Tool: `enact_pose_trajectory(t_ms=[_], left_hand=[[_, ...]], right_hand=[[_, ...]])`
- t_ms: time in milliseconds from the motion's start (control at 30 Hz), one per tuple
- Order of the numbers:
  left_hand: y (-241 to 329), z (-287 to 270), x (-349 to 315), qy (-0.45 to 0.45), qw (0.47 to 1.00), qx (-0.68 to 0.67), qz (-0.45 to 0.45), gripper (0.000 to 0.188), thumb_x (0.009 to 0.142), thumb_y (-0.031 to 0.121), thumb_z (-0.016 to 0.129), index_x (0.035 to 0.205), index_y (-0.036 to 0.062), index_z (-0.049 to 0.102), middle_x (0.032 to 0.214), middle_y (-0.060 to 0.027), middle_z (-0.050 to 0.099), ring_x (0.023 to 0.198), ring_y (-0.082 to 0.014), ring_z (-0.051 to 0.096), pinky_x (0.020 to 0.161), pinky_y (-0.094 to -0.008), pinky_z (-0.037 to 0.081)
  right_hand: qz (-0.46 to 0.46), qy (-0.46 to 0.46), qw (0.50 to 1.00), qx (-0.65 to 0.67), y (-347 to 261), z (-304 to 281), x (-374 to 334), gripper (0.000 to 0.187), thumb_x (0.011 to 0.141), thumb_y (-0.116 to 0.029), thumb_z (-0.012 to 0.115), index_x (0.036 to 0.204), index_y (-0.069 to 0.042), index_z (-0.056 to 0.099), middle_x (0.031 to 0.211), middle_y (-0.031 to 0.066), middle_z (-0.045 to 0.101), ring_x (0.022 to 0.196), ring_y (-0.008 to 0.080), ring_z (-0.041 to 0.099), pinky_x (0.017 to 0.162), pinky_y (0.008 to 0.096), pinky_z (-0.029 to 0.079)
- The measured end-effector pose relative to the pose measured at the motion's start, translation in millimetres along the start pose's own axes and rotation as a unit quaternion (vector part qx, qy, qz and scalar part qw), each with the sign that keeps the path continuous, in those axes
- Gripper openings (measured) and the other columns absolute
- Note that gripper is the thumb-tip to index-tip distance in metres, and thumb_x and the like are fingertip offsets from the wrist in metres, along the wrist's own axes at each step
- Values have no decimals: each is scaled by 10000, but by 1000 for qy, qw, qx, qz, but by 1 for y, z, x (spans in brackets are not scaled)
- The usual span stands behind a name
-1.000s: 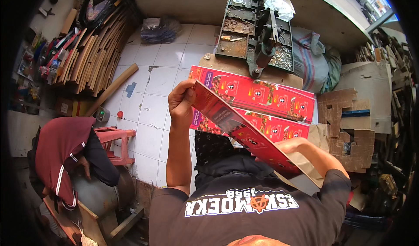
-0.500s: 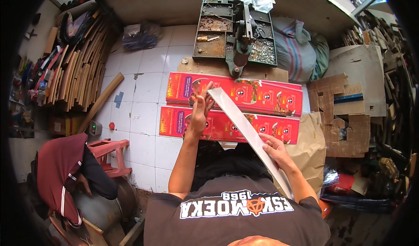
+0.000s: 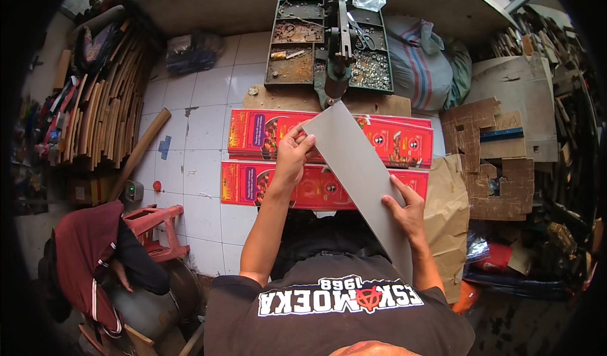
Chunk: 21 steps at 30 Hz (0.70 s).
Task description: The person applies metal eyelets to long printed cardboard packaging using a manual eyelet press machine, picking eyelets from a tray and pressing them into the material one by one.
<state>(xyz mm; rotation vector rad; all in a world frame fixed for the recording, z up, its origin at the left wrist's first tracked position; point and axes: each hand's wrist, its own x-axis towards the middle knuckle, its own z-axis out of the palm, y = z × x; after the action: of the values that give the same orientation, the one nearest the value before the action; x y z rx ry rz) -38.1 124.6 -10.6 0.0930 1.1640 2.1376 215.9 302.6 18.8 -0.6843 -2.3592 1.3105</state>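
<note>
A long strip of stiff grey card [image 3: 357,169] runs slantwise in front of me, its plain grey face up. My left hand [image 3: 293,153] pinches its left edge near the far end, thumb on top and fingers partly hidden. Lower down, my right hand [image 3: 408,210] grips the opposite edge, the thumb resting on the grey face. Under the strip lie two stacks of red printed card strips, a far stack [image 3: 253,131] and a near stack [image 3: 303,188]. The strip's far corner reaches the foot of a dark hand press [image 3: 338,65].
Beside the press sits a compartment tray [image 3: 297,68] with small metal parts and scissors [image 3: 363,36]. Brown paper [image 3: 446,223] and cut cardboard [image 3: 461,141] lie at right. At left are a red stool [image 3: 155,233], a cardboard stack [image 3: 104,122] and another person in a maroon top [image 3: 85,248].
The card strip has turned from nearly edge-on to showing its broad grey face. Its far end has moved toward the press. My right hand has shifted slightly right.
</note>
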Motion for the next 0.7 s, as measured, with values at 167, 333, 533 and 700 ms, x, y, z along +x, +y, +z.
enact_pose_trajectory(t_ms=[167,333,533,700], left_hand=[[4,-2,20,24,998,54,20,523,939,32,610,1414,-23,397,1063,-145,698,929,-189,694,811,-350,609],[-1,-8,29,18,997,66,29,560,941,29,612,1443,1,366,1048,-136,700,916,-170,691,800,-338,610],[-6,-9,30,-1,997,58,49,544,942,17,607,1437,1,385,968,-114,700,875,-156,686,787,-336,618],[-12,-18,31,-8,996,67,54,555,947,27,614,1451,15,381,929,-70,685,848,-136,676,782,-336,616]], right_hand=[[57,-24,997,-39,-17,3,16,540,808,-83,777,1315,-17,604,988,142,694,904,188,647,835,302,502],[41,-23,998,-51,-14,7,26,535,814,-77,774,1315,-7,601,1015,153,694,932,182,651,844,298,505],[45,-12,998,-48,-6,6,26,530,807,-102,783,1302,-15,613,1124,184,696,1013,222,668,902,318,503],[34,0,998,-44,-4,7,26,524,794,-139,798,1283,-40,637,1058,184,711,946,242,681,867,332,506]])
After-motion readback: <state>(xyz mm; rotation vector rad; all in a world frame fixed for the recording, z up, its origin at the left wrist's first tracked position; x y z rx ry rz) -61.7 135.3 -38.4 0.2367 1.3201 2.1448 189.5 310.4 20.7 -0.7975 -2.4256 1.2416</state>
